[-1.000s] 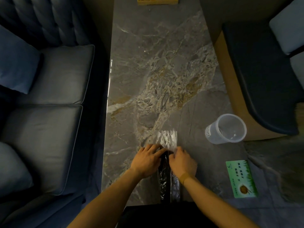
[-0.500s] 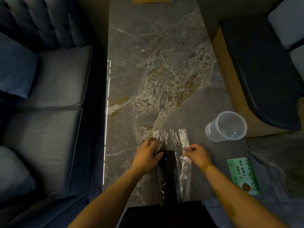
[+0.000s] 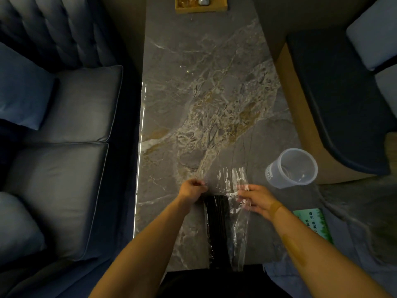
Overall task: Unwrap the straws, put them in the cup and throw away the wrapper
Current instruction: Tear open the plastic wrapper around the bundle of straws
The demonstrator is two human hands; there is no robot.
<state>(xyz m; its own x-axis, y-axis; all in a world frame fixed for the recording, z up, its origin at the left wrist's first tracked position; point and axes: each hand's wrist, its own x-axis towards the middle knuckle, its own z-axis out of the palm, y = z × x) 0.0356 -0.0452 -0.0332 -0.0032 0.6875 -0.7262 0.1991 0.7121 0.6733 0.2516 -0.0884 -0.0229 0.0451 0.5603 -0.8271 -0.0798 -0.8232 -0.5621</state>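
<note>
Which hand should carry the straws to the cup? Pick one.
Right. The right hand is nearer the cup; the left hand is across the straws, pinching the wrapper.

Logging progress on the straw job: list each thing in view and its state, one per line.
Wrapper: clear plastic, pulled open at the far end, a side pinched in each hand.
Straws: black bundle, lying in the opened wrapper on the table.
Cup: clear, empty, no straws in it.
Left hand: shut on the wrapper's left edge.
Right hand: shut on the wrapper's right edge.
Green card: lying flat.
</note>
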